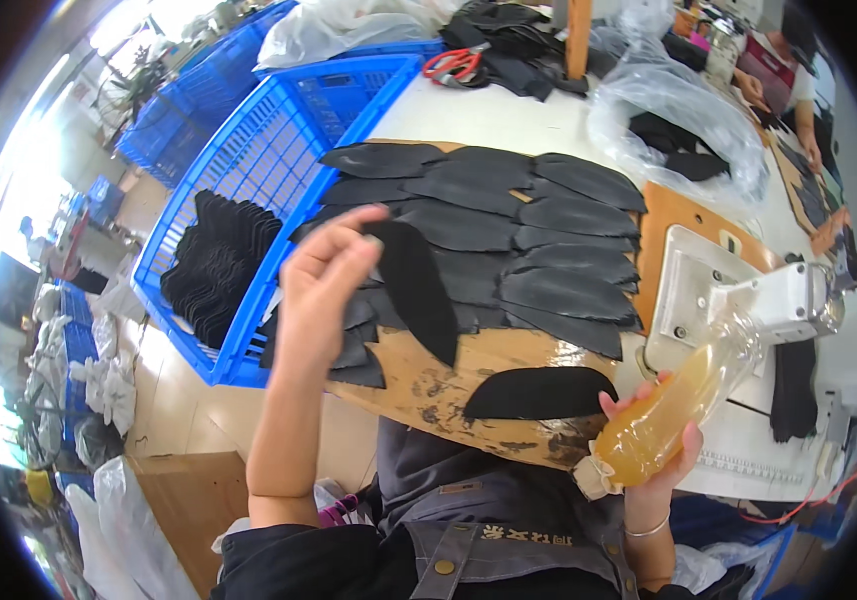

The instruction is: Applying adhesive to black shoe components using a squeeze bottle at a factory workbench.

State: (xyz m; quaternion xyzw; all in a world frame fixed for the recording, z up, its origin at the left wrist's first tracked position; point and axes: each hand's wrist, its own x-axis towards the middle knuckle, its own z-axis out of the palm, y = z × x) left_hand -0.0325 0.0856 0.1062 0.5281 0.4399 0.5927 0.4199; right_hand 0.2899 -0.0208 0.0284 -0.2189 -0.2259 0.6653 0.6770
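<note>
Between the thumb and fingers of my left hand (321, 280) is one end of a black leaf-shaped fabric piece (416, 290), which hangs over the board. My right hand (684, 462) is wrapped round a clear plastic bottle (661, 418) of yellowish liquid. The bottle tilts down to the left, and its lower end is covered with pale cloth (594, 478). Just left of the bottle, another black fabric piece (539, 392) lies flat on the stained brown cardboard (419, 390). Beyond it, overlapping rows of dark grey leaf-shaped pieces (464, 225) cover the cardboard.
At the left stands a blue plastic crate (239, 150) with stacked black pieces (217, 265). Red-handled scissors (454, 66) and dark fabric lie at the back. A clear bag (639, 85) and a white machine (749, 300) occupy the right. Another person (799, 100) is at far right.
</note>
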